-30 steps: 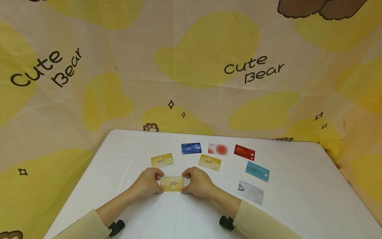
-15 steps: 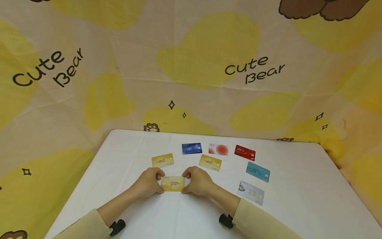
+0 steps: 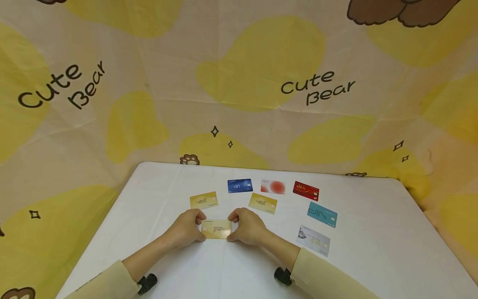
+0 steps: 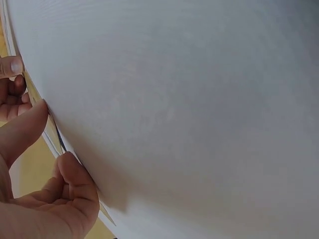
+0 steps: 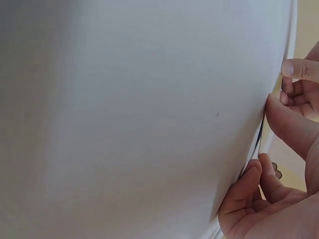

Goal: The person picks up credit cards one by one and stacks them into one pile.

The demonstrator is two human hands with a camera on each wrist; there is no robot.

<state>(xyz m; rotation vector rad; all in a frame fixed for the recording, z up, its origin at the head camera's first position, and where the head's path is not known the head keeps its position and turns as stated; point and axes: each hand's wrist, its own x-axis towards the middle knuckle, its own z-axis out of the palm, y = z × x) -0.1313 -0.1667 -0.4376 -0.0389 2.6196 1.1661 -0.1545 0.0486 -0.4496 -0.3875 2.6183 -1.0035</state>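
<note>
Between my two hands is a gold card (image 3: 216, 229) with dark script, its long sides running left to right. My left hand (image 3: 185, 226) pinches its left end, thumb at the near corner and forefinger at the far corner. The right hand (image 3: 248, 227) grips the opposite end in the same way. Both wrist views show the card edge-on, close over the white table, with the thumbs and curled fingers at its corners. Just beyond the hands lie two more gold cards, a left one (image 3: 203, 200) and a right one (image 3: 263, 203).
Farther back on the white table (image 3: 160, 187) lie a blue card (image 3: 240, 185), a white card with red circles (image 3: 273, 186) and a red card (image 3: 306, 190). A teal card (image 3: 322, 214) and a silver card (image 3: 313, 240) lie to the right. A patterned cloth (image 3: 239, 83) hangs behind.
</note>
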